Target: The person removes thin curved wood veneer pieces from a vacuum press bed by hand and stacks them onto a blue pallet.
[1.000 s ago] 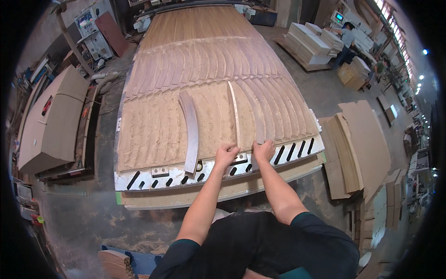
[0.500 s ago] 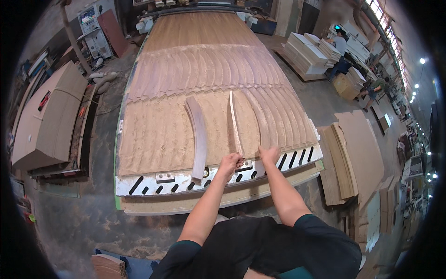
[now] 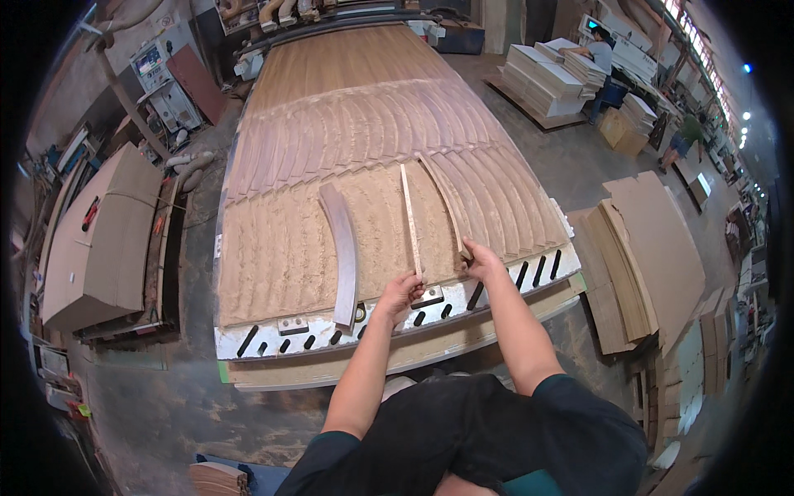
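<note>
My left hand (image 3: 403, 293) is closed on the near end of a narrow, pale wooden strip (image 3: 411, 217), which stretches away from me over the sawdust-covered board. To its right, my right hand (image 3: 483, 259) grips the near end of a curved wooden piece (image 3: 451, 205). That piece is tipped on its side, so its pale edge shows. Left of my hands, another curved wooden piece (image 3: 341, 248) with a greyish face lies apart, its near end over the white slotted edge of the machine bed (image 3: 389, 329). Rows of cut curved pieces (image 3: 513, 194) lie close together at the right.
More curved pieces (image 3: 356, 124) form a row farther back, before a smooth brown panel (image 3: 347, 58). A tall stack of boards (image 3: 107, 240) stands left, and more boards (image 3: 612, 281) lean at the right. A person (image 3: 597, 58) works beside white panels at the far right.
My right hand has taken hold of the curved piece at the right and tipped it onto its side. The strip in my left hand has shifted slightly within the view.
</note>
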Motion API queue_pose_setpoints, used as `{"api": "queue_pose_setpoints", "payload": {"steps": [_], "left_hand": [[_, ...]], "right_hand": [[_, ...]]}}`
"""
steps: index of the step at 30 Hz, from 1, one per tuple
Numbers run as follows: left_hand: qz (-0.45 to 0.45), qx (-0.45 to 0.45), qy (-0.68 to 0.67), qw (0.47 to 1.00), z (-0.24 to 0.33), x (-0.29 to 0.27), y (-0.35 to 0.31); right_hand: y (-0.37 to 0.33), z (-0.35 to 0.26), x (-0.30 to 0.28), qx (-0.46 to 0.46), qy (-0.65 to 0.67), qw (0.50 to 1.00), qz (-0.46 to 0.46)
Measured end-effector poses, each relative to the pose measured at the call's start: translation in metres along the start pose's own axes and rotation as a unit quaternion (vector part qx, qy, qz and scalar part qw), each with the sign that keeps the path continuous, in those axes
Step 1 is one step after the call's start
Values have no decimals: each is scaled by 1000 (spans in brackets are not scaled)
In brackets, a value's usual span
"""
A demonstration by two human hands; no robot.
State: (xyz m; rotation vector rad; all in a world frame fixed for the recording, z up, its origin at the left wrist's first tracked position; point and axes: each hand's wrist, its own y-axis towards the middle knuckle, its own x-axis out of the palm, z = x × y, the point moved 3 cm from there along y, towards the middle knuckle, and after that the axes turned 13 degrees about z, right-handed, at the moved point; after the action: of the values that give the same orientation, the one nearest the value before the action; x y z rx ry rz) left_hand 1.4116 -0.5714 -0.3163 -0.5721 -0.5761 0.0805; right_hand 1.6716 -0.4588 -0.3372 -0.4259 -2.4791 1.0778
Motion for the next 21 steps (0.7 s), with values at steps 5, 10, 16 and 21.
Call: {"api": "queue_pose_setpoints", "payload": {"steps": [5,10,16,21], "left_hand": [[2,54,79,995,12,-5,-7],[32,116,157,980,11,9,-20],[83,142,248,955,8,10,-22],[106,162,306,932,5,14,-21]], "right_hand": [[-14,9,14,-163,-115,978,63],[-38,19,-9,-450,-341,801,200],[-92,15,-12,-461,-459,719,244],[-100,18,-15,-495,-414,727,234]]}}
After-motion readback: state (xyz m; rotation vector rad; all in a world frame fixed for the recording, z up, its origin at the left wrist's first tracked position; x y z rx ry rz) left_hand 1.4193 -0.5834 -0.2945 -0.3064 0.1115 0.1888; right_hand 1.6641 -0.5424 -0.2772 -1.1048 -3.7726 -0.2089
